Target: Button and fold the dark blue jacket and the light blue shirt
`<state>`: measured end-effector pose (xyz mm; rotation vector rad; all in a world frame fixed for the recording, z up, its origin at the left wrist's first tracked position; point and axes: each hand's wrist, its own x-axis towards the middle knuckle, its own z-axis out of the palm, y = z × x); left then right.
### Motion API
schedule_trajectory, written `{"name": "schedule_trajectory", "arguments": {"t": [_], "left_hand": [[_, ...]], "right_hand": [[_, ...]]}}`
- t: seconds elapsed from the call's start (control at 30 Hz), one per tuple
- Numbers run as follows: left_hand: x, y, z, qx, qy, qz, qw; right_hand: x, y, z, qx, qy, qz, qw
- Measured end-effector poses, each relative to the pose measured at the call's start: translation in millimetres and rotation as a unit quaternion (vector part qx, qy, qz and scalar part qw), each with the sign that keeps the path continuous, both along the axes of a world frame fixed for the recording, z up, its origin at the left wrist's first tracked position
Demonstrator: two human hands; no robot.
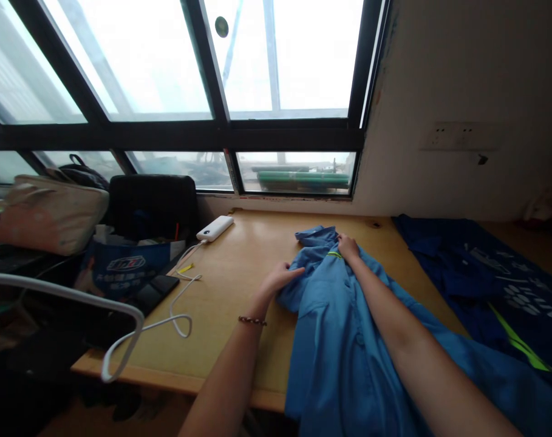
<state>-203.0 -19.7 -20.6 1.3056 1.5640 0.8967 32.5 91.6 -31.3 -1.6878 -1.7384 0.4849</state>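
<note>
A blue garment [334,315], which looks like a work jacket, spreads over the table and hangs past its front edge. It is creased, with a yellow-green strip near its far end. My left hand [280,279] grips the bunched cloth at the left side, thumb on top and the other fingers partly hidden by fabric. Close to the strip, my right hand [347,247] pinches the cloth near the garment's far end, its fingertips partly out of sight. My right forearm crosses over the jacket.
On the wooden table [221,303], a white power bank [215,228] trails a white cable. A dark blue garment with white print [480,273] lies at the right. Bags, including a beige one [52,212], stand at the left. A white curved bar [75,292] juts in at the near left.
</note>
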Motion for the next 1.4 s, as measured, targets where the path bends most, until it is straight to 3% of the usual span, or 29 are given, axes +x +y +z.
{"name": "schedule_trajectory", "arguments": {"t": [0.07, 0.13, 0.23, 0.37, 0.5, 0.6, 0.67, 0.77, 0.87, 0.93, 0.97, 1.0, 1.03, 1.07, 1.13, 1.2, 1.27, 1.4], "left_hand": [[2, -5, -0.8, -0.049, 0.003, -0.073, 0.996], [3, -5, -0.6, -0.065, -0.023, -0.072, 0.995], [-2, 2, 1.4, -0.039, -0.145, 0.037, 0.988], [-17, 17, 0.7, 0.042, -0.274, 0.188, 0.942], [-18, 26, -7.5, 0.088, -0.329, 0.245, 0.908], [-9, 27, -9.2, 0.135, -0.367, 0.228, 0.892], [-1, 23, -6.1, 0.163, -0.330, 0.200, 0.908], [11, 12, 1.1, 0.218, -0.110, 0.186, 0.952], [23, -5, 5.7, 0.262, 0.096, 0.182, 0.943], [29, -14, 6.3, 0.240, 0.160, 0.176, 0.941], [31, -18, 6.2, 0.216, 0.177, 0.166, 0.946], [32, -20, 5.9, 0.187, 0.192, 0.149, 0.952], [34, -22, 5.6, 0.154, 0.213, 0.123, 0.957], [35, -23, 5.3, 0.121, 0.244, 0.087, 0.958], [37, -22, 4.9, 0.069, 0.326, 0.011, 0.943], [39, -20, 4.7, 0.049, 0.391, -0.029, 0.919], [36, -16, 4.4, 0.057, 0.411, -0.024, 0.910], [13, -3, 2.6, 0.109, 0.334, 0.096, 0.931]], "right_hand": [[24, 5, -0.3, 0.005, -0.001, -0.053, 0.999], [45, 6, -1.3, 0.010, 0.001, -0.090, 0.996], [69, 8, -3.4, 0.015, 0.009, -0.109, 0.994], [89, 13, -6.3, 0.006, 0.032, -0.087, 0.996], [95, 10, -4.6, -0.004, 0.059, -0.061, 0.996], [93, 0, 2.6, -0.015, 0.090, -0.044, 0.995], [90, -11, 9.8, -0.020, 0.107, -0.030, 0.994], [82, -45, 23.1, 0.010, 0.101, -0.026, 0.995], [68, -107, 37.5, 0.078, 0.052, 0.034, 0.995], [55, -158, 45.6, -0.018, 0.071, 0.136, 0.988], [48, -183, 48.4, -0.131, 0.106, 0.181, 0.969], [40, -206, 49.9, -0.257, 0.162, 0.203, 0.931], [32, -225, 50.0, -0.369, 0.235, 0.224, 0.871], [25, -240, 48.6, -0.432, 0.309, 0.224, 0.817], [11, -256, 42.4, -0.480, 0.409, 0.194, 0.751], [0, -260, 34.3, -0.478, 0.456, 0.159, 0.734], [-10, -260, 28.4, -0.472, 0.472, 0.137, 0.732], [-14, -264, 31.6, -0.415, 0.508, 0.117, 0.746]]}}
